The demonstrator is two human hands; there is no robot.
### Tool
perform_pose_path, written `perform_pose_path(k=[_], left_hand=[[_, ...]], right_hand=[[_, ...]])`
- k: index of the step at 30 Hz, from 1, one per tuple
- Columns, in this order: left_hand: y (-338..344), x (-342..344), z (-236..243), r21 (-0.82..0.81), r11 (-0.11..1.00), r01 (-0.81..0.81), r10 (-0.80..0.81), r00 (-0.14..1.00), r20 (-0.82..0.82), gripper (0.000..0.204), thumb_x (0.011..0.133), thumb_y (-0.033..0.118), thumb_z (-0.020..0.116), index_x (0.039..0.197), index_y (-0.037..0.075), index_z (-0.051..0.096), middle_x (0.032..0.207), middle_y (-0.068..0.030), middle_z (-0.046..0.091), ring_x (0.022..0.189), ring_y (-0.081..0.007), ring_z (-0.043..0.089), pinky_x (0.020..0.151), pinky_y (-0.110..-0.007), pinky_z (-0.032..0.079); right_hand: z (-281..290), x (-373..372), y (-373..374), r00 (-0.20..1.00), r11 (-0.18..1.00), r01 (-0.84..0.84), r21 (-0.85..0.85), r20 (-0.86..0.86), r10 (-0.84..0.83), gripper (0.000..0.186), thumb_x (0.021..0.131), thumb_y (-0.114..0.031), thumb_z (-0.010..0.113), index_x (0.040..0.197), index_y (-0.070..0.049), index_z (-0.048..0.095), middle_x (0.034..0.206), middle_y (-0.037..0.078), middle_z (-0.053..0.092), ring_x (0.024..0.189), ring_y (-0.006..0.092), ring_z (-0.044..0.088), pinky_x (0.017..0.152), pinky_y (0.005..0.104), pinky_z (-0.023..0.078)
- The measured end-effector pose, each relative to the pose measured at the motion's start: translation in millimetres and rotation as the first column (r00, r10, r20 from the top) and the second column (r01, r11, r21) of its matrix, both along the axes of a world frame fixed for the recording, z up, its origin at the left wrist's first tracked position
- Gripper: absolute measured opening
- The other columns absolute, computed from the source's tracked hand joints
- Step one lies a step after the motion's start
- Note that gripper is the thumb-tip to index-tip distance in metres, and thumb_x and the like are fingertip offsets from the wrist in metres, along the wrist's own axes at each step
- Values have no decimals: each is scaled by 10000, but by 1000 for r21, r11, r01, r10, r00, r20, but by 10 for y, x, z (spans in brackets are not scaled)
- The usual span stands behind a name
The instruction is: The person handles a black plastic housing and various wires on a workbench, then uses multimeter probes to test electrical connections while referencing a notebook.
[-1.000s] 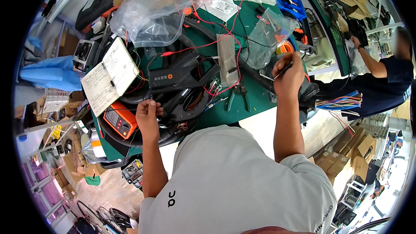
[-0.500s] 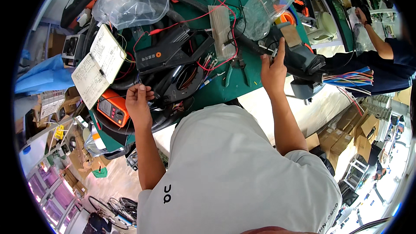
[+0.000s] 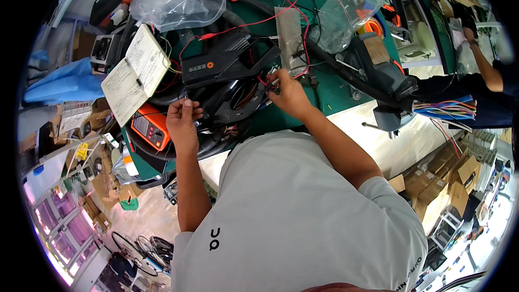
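My left hand (image 3: 184, 121) is closed in a pinch beside the orange multimeter (image 3: 151, 127), and a thin dark tip pokes up above its fingers. What it pinches is too small to name. My right hand (image 3: 292, 97) has its fingers curled together at the loose wire ends (image 3: 268, 75), by the right end of the black plastic housing (image 3: 224, 66). Whatever is between those fingers is hidden. Thick black cable and a dark round casing (image 3: 238, 103) lie between both hands. Pliers (image 3: 309, 81) show partly behind my right wrist.
An open notebook (image 3: 138, 73) leans at the left. Clear plastic bags (image 3: 181, 0) and red test leads (image 3: 254, 24) lie across the green mat (image 3: 338, 94). Rightward sit a black-and-grey device (image 3: 373, 67) and a colourful wire bundle (image 3: 446, 109). Another person's arm (image 3: 485, 67) is at far right.
My right hand has come leftward, from beside the black-and-grey device to the wire ends by the housing. My left hand keeps its pinch near the multimeter. The whole view has shifted slightly.
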State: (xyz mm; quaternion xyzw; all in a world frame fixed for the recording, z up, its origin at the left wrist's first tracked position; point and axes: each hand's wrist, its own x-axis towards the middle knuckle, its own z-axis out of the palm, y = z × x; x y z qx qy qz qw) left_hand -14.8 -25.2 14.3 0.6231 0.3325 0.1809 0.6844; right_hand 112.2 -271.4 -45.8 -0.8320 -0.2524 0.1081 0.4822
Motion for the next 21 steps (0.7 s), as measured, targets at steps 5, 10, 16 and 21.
perform_pose_path(k=[5,10,16,21], left_hand=[[4,24,14,-20,1000,-15,15,1000,17,166,922,168,598,949,12,549,832,-86,643,683,-124,609,641,-248,514],[-31,57,63,-50,999,-10,12,999,39,153,927,164,589,953,18,550,830,-79,640,685,-121,605,659,-247,514],[-28,75,34,-84,996,-23,27,998,49,154,921,166,600,954,25,550,838,-72,642,695,-122,608,656,-244,508],[-14,94,-1,-97,995,-21,28,997,65,147,921,163,598,945,28,548,818,-68,637,684,-121,608,646,-242,505]], right_hand=[[-23,58,194,998,982,65,-180,21,-62,349,738,-64,668,1033,-63,481,940,195,636,835,381,624,707,454,484],[52,229,171,995,940,-73,-332,-86,47,288,750,-137,633,1012,-43,558,875,201,656,856,378,623,758,461,483],[135,425,-49,989,891,-144,-430,-90,117,291,730,-151,633,964,21,610,900,213,660,869,365,631,778,440,491],[417,644,-248,828,970,-147,-192,-561,15,248,732,-94,586,933,47,624,801,160,649,712,210,647,633,325,518]])
